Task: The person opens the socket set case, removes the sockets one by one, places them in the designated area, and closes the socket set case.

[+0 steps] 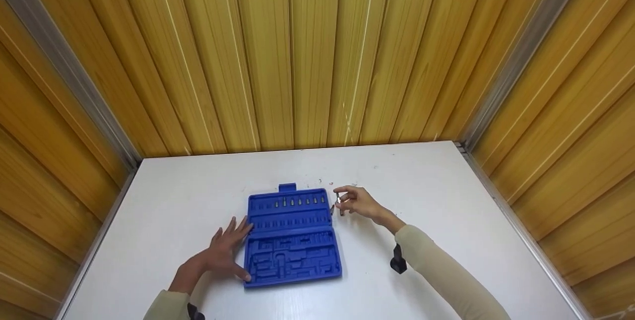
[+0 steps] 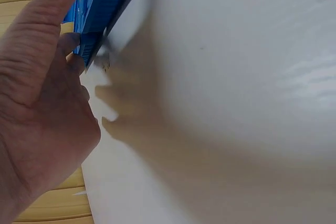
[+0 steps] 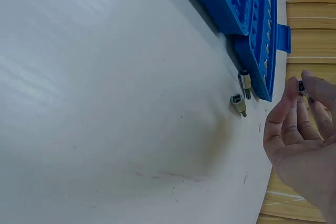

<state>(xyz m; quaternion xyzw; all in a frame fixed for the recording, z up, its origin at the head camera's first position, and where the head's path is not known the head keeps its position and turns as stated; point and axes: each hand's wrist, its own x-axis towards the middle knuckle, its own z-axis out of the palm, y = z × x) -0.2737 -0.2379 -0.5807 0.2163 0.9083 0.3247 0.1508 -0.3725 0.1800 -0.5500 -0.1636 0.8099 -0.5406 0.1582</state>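
Observation:
A blue tool case (image 1: 289, 230) lies unfolded on the white table, its moulded slots facing up. Several small bit sockets (image 1: 300, 202) stand in a row in its far half. My left hand (image 1: 222, 253) rests against the case's left side, fingers spread, the thumb on the near corner. Just off the far right corner, my right hand (image 1: 362, 203) pinches a small metal bit socket (image 3: 302, 87) between thumb and fingertips, above the table. Below it, two more bit sockets lie on the table: one beside the case (image 3: 245, 81), the other (image 3: 238, 104) slightly farther out.
The white table (image 1: 421, 176) ends at a yellow wood-patterned wall (image 1: 312, 62) behind, with similar walls on both sides. A latch tab (image 1: 287, 188) sticks out from the case's far edge. Small dark and reddish marks dot the tabletop behind the case.

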